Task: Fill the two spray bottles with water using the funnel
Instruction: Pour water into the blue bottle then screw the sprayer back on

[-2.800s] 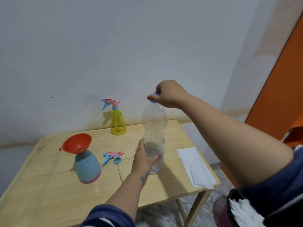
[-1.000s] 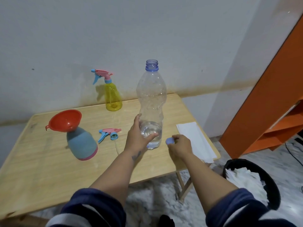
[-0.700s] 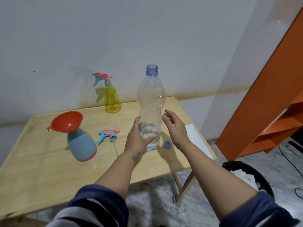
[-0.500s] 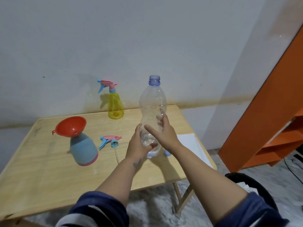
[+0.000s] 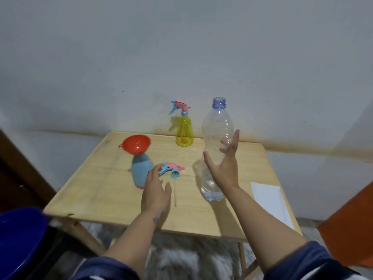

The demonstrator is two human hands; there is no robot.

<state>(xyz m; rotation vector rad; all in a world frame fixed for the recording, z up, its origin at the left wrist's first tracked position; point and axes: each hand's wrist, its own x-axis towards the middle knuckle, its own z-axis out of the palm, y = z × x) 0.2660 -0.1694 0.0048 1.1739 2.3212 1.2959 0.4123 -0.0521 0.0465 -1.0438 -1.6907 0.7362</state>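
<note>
**Two hands spread above the counter, neither holding anything**

Two open hands reach over the wooden counter (image 5: 105,190). The right hand (image 5: 224,168) is raised with fingers straight and thumb spread wide, its grip cupped around the near side of the clear water bottle (image 5: 217,142) without closing; whether the palm touches the plastic I cannot tell. The bottle stands upright and uncapped, with only a little water at its base.

The left hand (image 5: 156,191) hovers low with fingers extended and relaxed, its grip spread and empty. Its fingertips lie just beside the blue spray bottle (image 5: 140,170) and near the loose pink-and-blue spray head (image 5: 171,169), which lies flat on the counter between the blue bottle and the water bottle.

The red funnel (image 5: 136,146) sits in the neck of the blue spray bottle, tilted to the left. The yellow spray bottle (image 5: 184,130), with its trigger head on, stands at the far edge near the wall (image 5: 181,47), well apart from both hands. A white paper towel (image 5: 268,199) lies at the right edge of the counter.
</note>
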